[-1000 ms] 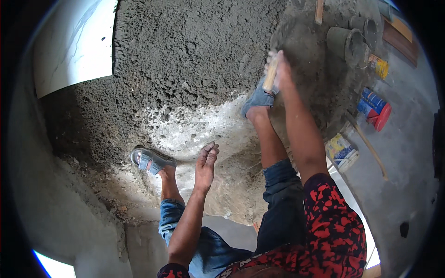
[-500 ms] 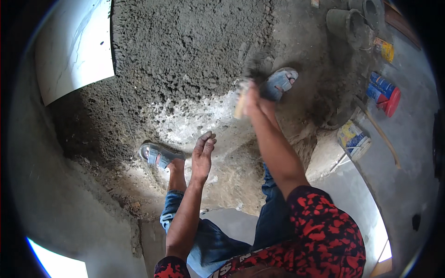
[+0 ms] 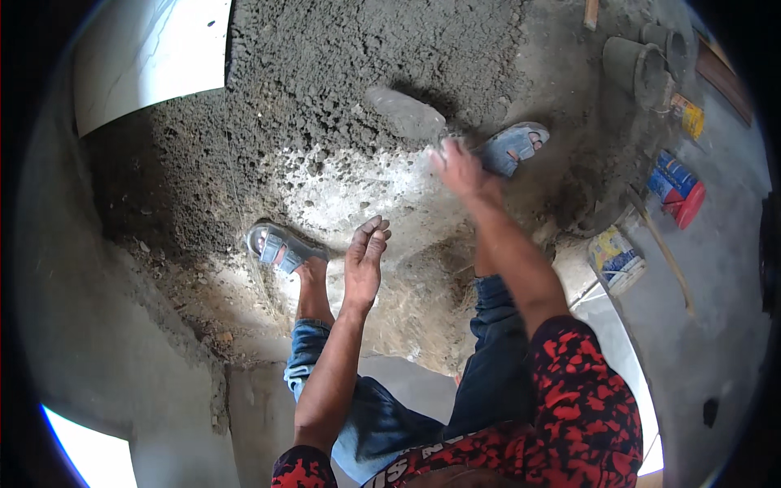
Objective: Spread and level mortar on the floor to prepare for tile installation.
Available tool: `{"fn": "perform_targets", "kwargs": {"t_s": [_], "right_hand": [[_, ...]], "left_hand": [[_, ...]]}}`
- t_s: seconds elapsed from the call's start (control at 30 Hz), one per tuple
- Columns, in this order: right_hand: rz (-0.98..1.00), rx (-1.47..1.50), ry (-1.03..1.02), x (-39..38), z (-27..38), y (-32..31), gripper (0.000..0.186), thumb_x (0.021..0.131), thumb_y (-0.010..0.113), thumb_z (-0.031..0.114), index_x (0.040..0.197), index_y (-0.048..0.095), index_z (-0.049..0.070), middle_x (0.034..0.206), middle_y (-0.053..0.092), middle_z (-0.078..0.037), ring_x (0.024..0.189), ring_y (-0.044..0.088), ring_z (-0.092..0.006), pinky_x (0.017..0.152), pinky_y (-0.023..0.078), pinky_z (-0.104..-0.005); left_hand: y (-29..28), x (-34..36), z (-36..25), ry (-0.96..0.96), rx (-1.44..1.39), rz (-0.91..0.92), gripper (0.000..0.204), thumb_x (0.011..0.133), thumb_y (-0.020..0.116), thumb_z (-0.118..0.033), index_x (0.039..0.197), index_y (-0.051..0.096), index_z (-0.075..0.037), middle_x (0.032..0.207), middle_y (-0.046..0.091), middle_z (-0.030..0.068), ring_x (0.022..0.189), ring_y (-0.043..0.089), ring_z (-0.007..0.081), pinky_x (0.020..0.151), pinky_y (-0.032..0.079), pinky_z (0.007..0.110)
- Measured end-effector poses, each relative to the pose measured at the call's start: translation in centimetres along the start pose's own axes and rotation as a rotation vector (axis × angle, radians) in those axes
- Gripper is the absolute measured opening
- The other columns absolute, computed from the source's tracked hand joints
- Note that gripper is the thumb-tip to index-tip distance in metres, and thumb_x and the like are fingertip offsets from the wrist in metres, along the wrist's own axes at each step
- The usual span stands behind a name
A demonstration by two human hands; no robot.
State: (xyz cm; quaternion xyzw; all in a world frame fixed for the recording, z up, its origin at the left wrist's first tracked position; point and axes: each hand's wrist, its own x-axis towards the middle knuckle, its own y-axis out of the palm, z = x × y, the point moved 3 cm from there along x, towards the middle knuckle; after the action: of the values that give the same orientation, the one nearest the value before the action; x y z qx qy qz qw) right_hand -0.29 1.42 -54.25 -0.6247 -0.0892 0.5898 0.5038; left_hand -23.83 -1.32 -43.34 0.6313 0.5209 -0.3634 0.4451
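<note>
My right hand [image 3: 460, 171] grips a trowel, its handle mostly hidden by the fingers. The grey, mortar-smeared trowel blade [image 3: 407, 114] points up and left over the rough, crumbly grey mortar bed [image 3: 325, 69]. My left hand [image 3: 364, 264] hangs over the pale floor strip between my feet, its dusty fingers loosely bent together, with nothing visible in them. At the mortar's near edge lies a whitish powdery patch [image 3: 350, 191]. My sandalled left foot [image 3: 281, 246] stands beside the patch, and my right foot [image 3: 512, 149] is just right of the trowel hand.
A large white marbled tile [image 3: 154, 65] lies at the upper left, next to a grey wall [image 3: 57, 268]. On the right are grey buckets [image 3: 630, 69], a blue-and-red container [image 3: 677, 189], a yellow-and-white tub [image 3: 617, 259] and a long-handled tool [image 3: 663, 248]. A wood piece [image 3: 591, 14] lies at top.
The trowel blade has swung leftward over the mortar, and my right hand has turned with it. My left hand has moved slightly right and up. The whole view has shifted a little.
</note>
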Motion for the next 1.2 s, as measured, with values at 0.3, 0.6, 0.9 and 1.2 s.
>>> {"fn": "perform_targets", "kwargs": {"t_s": [0.3, 0.6, 0.9, 1.2], "right_hand": [[0.022, -0.448, -0.242, 9.2, -6.0, -9.0, 0.032, 0.091, 0.045, 0.038, 0.106, 0.044, 0.009, 0.103, 0.058, -0.016, 0.088, 0.061, -0.0394, 0.069, 0.049, -0.0508], [0.27, -0.443, -0.497, 2.8, -1.8, -3.3, 0.035, 0.088, 0.051, 0.036, 0.103, 0.049, 0.005, 0.106, 0.057, -0.017, 0.097, 0.057, -0.0381, 0.081, 0.046, -0.0488], [0.025, -0.315, -0.309, 5.5, -2.1, -2.7, 0.027, 0.084, 0.055, 0.032, 0.095, 0.051, 0.008, 0.097, 0.058, -0.014, 0.091, 0.058, -0.0345, 0.075, 0.048, -0.046], [0.154, -0.588, -0.492, 6.0, -2.3, -0.7, 0.025, 0.083, 0.057, 0.03, 0.095, 0.049, 0.01, 0.094, 0.059, -0.012, 0.087, 0.059, -0.0311, 0.072, 0.049, -0.0427]], "left_hand": [[2.0, 0.4, 0.8, -0.044, -0.096, 0.021, 0.04, 0.095, 0.048, -0.025, 0.127, 0.045, -0.001, 0.124, 0.053, 0.0122, 0.112, 0.05, 0.0184, 0.097, 0.037, 0.03], [2.3, 0.9, 1.1, -0.009, -0.068, 0.02, 0.042, 0.096, 0.047, -0.027, 0.128, 0.043, 0.0, 0.124, 0.052, 0.0116, 0.111, 0.051, 0.0198, 0.096, 0.038, 0.033], [2.5, 0.8, 0.8, -0.026, -0.12, 0.018, 0.038, 0.095, 0.049, -0.024, 0.125, 0.047, 0.001, 0.12, 0.055, 0.0107, 0.111, 0.05, 0.0183, 0.097, 0.037, 0.029], [2.3, 0.7, 0.9, -0.037, -0.124, 0.024, 0.04, 0.095, 0.048, -0.024, 0.126, 0.045, 0.002, 0.125, 0.052, 0.0139, 0.115, 0.049, 0.0197, 0.099, 0.036, 0.03]]}}
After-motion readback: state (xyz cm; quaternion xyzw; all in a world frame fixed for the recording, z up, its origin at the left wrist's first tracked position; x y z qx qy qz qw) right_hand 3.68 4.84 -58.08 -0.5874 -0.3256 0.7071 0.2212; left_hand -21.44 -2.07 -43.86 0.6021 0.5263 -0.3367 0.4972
